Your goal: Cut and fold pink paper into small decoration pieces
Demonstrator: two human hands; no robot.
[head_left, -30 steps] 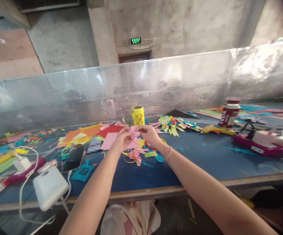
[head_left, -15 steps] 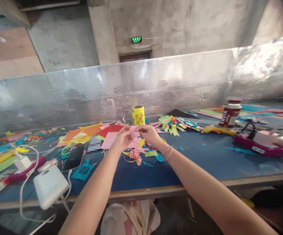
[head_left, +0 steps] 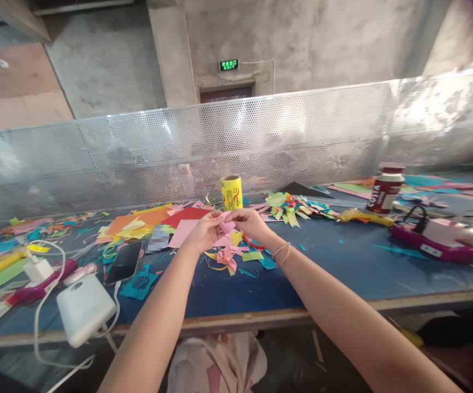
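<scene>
Between my two hands is a small piece of pink paper, lifted above the table. My left hand grips its left side with the fingers bent. From the right, my right hand pinches the same paper between thumb and fingertips. Just below the hands lies a pink folded-paper flower among yellow, green and blue scraps. Behind the hands stands a yellow cardboard tube, its base partly hidden by them. A flat pink sheet lies beside my left hand.
Left are a phone, a white power bank with cables, and a purple power strip. Right are a ribbon-like paper bunch, a yellow glue gun, a bottle and another purple strip. A perforated metal screen runs behind.
My fingers have shifted slightly on the pink paper, and more of its flat surface now faces me. Things on the table stay where they were.
</scene>
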